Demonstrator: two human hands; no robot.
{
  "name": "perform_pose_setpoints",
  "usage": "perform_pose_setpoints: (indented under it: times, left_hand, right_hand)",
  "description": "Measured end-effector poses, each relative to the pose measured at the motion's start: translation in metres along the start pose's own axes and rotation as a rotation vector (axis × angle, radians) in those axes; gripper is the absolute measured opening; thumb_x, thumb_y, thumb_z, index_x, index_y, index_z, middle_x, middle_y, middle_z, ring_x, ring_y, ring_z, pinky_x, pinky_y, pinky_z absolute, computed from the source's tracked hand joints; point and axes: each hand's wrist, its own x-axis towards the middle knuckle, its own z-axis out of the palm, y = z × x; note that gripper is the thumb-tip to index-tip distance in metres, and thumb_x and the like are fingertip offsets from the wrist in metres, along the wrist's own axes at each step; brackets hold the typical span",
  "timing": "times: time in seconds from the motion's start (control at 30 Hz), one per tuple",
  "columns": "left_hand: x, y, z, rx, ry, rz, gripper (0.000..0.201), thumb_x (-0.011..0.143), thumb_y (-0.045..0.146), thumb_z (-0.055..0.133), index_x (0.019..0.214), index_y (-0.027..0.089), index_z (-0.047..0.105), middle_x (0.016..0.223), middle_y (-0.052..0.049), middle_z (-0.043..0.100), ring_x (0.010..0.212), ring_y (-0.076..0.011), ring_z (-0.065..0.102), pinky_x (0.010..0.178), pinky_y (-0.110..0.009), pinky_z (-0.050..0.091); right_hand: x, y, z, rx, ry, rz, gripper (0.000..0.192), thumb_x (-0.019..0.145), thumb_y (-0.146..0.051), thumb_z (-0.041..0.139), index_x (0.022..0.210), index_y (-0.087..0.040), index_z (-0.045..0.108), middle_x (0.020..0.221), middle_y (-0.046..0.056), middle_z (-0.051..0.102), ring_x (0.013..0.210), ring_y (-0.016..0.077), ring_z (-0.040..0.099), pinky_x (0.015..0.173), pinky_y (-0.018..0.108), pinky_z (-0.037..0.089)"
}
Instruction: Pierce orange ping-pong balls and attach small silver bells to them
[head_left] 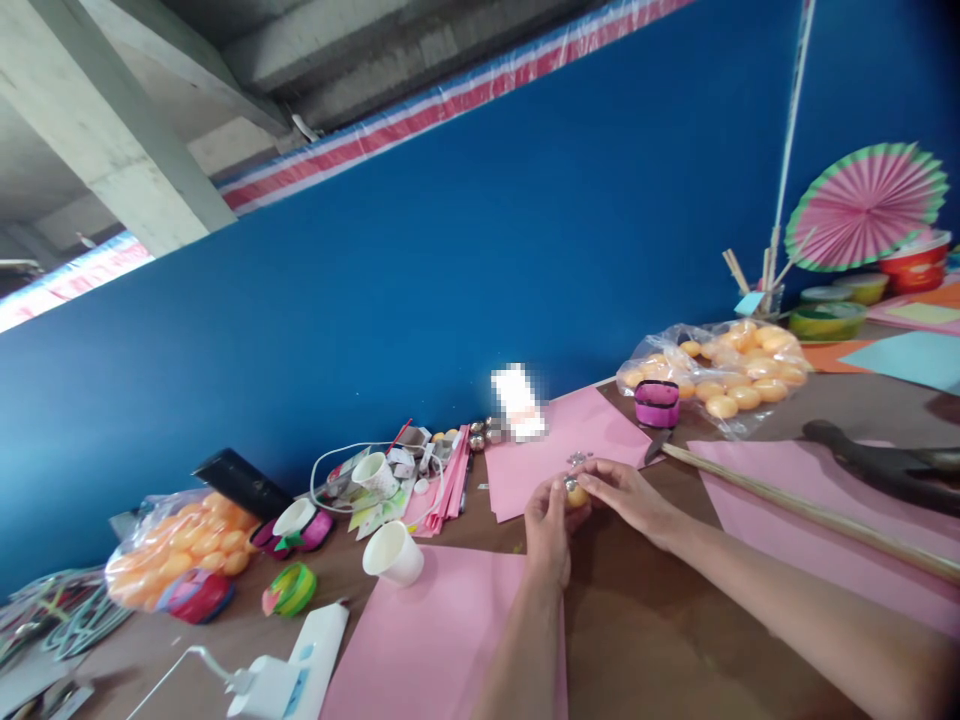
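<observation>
Between my two hands is a small orange-yellow ball [577,497] with a shiny silver piece [571,483] at its top. My left hand [549,525] grips the ball from the left, thumb and fingers closed. From the right, my right hand [619,495] reaches over with its fingertips pinched at the silver piece and the ball; which of the two it bears on I cannot tell. Just beyond the fingers, small silver bits [578,459] lie on a pink paper sheet [525,478]. Several silver balls [478,437] sit at that sheet's far left corner.
White paper cup [394,553] stands on a pink sheet [442,640]. A power strip [322,640] lies front left. Bags of orange balls [739,370] rest at back right and left. At right are a wooden stick [810,510], black-handled tool [862,465] and paper fan [866,208].
</observation>
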Motion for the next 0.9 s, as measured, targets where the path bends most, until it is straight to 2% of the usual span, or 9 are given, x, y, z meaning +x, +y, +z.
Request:
perform_pose_setpoints:
  times: [0.17,0.33,0.47,0.7,0.9]
  left_hand:
    - [0.002,-0.002,-0.003,-0.039,-0.018,0.005,0.035,0.074,0.041,0.053,0.093,0.012,0.061,0.085,-0.009,0.063,0.078,-0.0170,0.060,0.069,-0.029,0.048]
    - [-0.001,-0.002,-0.002,0.024,-0.062,0.047,0.041,0.076,0.042,0.049,0.104,0.014,0.058,0.098,-0.012,0.062,0.089,-0.0214,0.058,0.075,-0.035,0.048]
    - [-0.004,-0.002,0.002,0.069,-0.072,0.100,0.040,0.074,0.037,0.054,0.111,0.019,0.055,0.112,-0.010,0.057,0.098,-0.0226,0.055,0.080,-0.036,0.047]
    - [-0.007,0.003,0.006,0.148,-0.076,0.150,0.035,0.073,0.035,0.055,0.103,0.018,0.059,0.104,-0.011,0.061,0.093,-0.0219,0.058,0.082,-0.038,0.045]
    - [-0.007,0.003,0.007,0.169,-0.058,0.182,0.039,0.071,0.032,0.058,0.106,0.017,0.057,0.102,-0.010,0.062,0.093,-0.0214,0.057,0.082,-0.036,0.045]
  right_hand:
    - [-0.001,0.000,-0.001,-0.037,-0.073,-0.016,0.030,0.072,-0.036,0.058,0.097,-0.019,0.056,0.091,0.003,0.061,0.080,0.0167,0.057,0.071,0.028,0.047]
    - [0.000,0.002,-0.001,0.031,-0.014,0.015,0.028,0.074,-0.035,0.056,0.095,-0.018,0.056,0.095,0.004,0.062,0.089,0.0180,0.057,0.079,0.030,0.046]
    - [0.000,-0.001,-0.001,0.066,0.008,0.073,0.029,0.075,-0.038,0.054,0.097,-0.018,0.056,0.096,0.004,0.062,0.091,0.0184,0.057,0.082,0.032,0.046]
    - [0.000,0.005,-0.002,0.120,-0.022,0.100,0.029,0.073,-0.029,0.056,0.099,-0.019,0.054,0.099,0.004,0.061,0.092,0.0188,0.057,0.081,0.032,0.046]
    - [0.001,0.007,-0.003,0.232,-0.037,0.119,0.029,0.071,-0.025,0.057,0.099,-0.019,0.054,0.098,0.003,0.061,0.090,0.0177,0.058,0.080,0.032,0.046]
